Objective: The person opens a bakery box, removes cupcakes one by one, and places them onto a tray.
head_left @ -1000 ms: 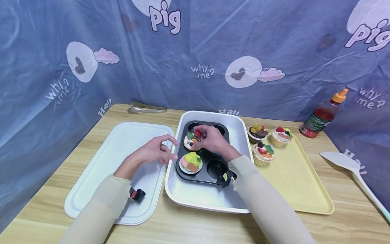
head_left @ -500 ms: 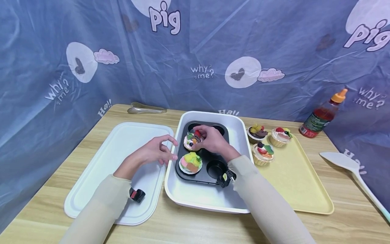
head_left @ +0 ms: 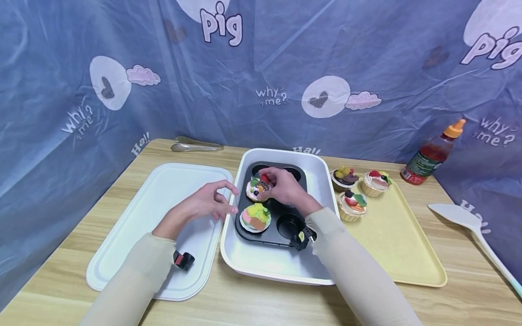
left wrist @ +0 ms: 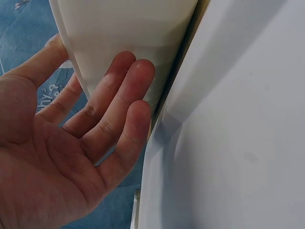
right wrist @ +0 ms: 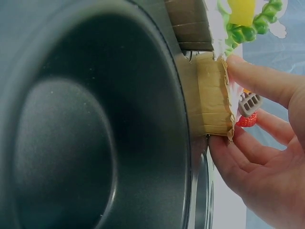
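Between the curled fingers of the right hand (head_left: 287, 186): one cupcake (head_left: 255, 189), pinched by its sides at the pan (head_left: 275, 214); cannot tell how deep it sits. Just beside these fingers, toward the person, a second cupcake (head_left: 255, 218) rests in the pan. Pan lies inside the bin (head_left: 277, 263). Left hand (head_left: 208, 199) at the bin's rim: fingers well parted, loosely bent, gripping nothing; contact unclear. Right of the pinching fingers, three more cupcakes (head_left: 352, 207) stand on the yellow tray (head_left: 401, 237).
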### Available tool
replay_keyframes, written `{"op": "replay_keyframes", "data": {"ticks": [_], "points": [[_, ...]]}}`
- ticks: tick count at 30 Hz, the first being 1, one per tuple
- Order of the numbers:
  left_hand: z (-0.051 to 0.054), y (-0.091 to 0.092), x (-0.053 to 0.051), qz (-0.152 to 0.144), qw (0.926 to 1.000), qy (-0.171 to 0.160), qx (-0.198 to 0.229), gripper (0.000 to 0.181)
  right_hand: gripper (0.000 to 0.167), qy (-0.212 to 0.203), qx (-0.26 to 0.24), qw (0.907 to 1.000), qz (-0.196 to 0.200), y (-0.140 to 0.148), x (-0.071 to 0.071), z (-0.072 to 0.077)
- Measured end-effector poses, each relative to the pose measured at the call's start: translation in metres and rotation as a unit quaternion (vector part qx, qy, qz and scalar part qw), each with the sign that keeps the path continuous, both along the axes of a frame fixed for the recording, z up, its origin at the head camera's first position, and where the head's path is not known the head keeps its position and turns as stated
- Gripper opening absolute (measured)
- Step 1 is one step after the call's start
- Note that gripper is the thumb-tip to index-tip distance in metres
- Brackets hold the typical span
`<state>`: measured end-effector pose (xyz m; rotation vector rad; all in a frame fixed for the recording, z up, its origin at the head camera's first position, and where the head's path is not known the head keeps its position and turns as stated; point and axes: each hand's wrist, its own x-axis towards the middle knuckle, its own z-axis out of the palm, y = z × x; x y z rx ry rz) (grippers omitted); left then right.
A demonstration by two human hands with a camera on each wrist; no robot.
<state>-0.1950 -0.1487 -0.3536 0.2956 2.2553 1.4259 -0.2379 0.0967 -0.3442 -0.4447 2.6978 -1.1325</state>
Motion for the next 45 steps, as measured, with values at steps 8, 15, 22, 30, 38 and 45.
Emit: {"op": "replay_keyframes", "data": {"ticks": [8,15,22,30,38,45], "points": [[-0.0001,0.0005,0.0003,0.001,1.0000,0.000,0.002,0.043,0.070,-0.005,-0.001,1.0000,-0.002,-0.0002,-0.0003,-0.0004],[-0.0005,0.0006,-0.0003,0.002,1.0000,-0.001,0.001,0.043,0.070,-0.005,-0.001,1.0000,-0.002,0.0000,-0.0008,-0.0003],[-0.0011,0.0014,-0.0014,0.001,1.0000,-0.002,0.000,0.043,0.070,-0.001,0.003,1.0000,0.000,0.0003,-0.0014,-0.0005],[-0.0013,0.0004,-0.0014,0.001,1.0000,-0.001,0.001,0.044,0.071,0.001,0.001,1.0000,0.006,0.0007,-0.0014,-0.0013],[-0.0003,0.0010,-0.0020,0.000,1.0000,0.002,-0.003,0.043,0.071,0.001,-0.002,1.0000,0.005,0.0011,-0.0015,-0.0007],[-0.0035,-0.0003,-0.0027,-0.006,1.0000,0.003,0.001,0.044,0.071,-0.008,0.002,1.0000,0.001,0.0004,-0.0004,-0.0002]]}}
